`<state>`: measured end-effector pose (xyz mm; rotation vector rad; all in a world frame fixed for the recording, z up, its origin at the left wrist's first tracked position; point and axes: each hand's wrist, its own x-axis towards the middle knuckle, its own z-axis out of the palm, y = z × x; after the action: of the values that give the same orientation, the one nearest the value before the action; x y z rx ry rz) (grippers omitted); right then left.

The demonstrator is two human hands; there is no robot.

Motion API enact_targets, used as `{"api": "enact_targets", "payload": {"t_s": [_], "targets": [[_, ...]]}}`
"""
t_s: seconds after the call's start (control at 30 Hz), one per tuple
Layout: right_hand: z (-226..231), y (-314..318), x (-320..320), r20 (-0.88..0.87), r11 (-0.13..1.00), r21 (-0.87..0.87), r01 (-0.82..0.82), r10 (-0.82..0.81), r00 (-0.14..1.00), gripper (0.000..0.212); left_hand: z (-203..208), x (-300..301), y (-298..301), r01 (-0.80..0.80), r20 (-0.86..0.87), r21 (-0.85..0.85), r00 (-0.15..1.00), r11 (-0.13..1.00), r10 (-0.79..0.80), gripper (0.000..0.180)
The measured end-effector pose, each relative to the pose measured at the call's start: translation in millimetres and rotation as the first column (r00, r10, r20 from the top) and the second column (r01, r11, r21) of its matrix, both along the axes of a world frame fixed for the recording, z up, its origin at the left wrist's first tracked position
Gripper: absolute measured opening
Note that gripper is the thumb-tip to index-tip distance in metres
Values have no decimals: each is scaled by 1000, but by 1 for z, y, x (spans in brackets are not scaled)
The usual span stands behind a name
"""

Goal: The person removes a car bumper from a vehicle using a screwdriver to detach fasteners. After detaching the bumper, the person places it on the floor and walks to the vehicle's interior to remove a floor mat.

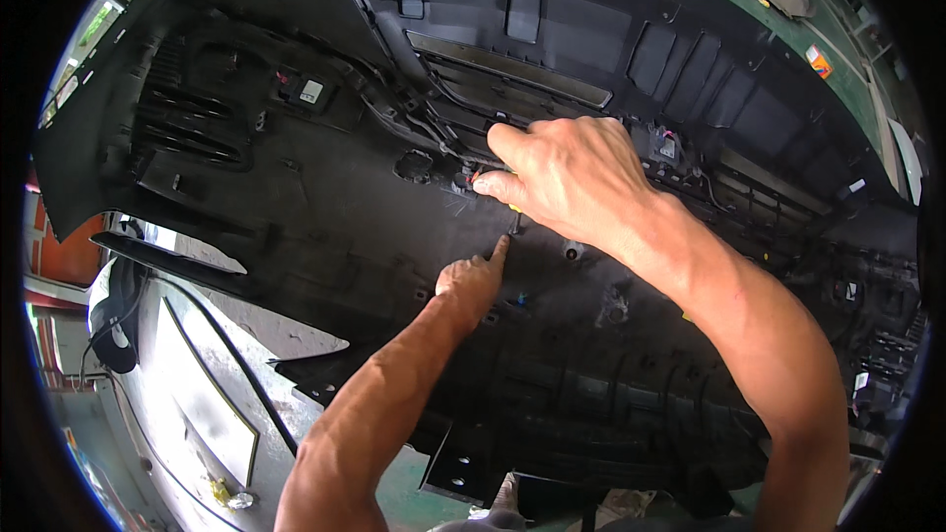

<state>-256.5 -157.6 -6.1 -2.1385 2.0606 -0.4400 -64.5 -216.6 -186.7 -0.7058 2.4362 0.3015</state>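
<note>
A large black plastic car bumper point(325, 207) spreads out under both my arms, its ribbed inner side showing. My right hand point(572, 172) is closed around what looks like a screwdriver; a bit of yellow and a thin metal shaft point(516, 224) show below the fingers, and the handle is mostly hidden in the palm. The shaft points down at the panel. My left hand point(471, 281) lies low over the panel, its index finger stretched out to the foot of the shaft, the other fingers curled. Nothing shows in that hand.
Dark wiring point(424, 123) runs along the panel's fold. A white-labelled module point(310, 91) sits at the left, another module point(665, 146) at the right. A small blue piece point(521, 300) lies near my left hand. An orange box point(818, 61) stands at the far right.
</note>
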Motion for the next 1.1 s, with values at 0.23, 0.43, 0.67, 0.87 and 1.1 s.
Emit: {"api": "enact_targets", "payload": {"t_s": [0.23,0.43,0.67,0.87,1.1], "targets": [[0,1,18,104,997,-20,-71,72,992,31,-18,13,7,-108,-24,34,994,994,108,73],[14,-3,28,87,985,174,12,-27,996,46,-13,15,7,-123,-17,69,992,990,124,72],[21,-8,27,-96,921,381,81,-48,994,33,-14,13,5,-124,-19,79,992,989,126,72],[17,-7,33,-59,966,206,-159,174,983,32,-13,16,8,-124,-48,76,991,989,128,71],[15,-6,37,-5,990,92,-109,109,994,27,-8,13,8,-156,53,89,987,984,152,70]]}}
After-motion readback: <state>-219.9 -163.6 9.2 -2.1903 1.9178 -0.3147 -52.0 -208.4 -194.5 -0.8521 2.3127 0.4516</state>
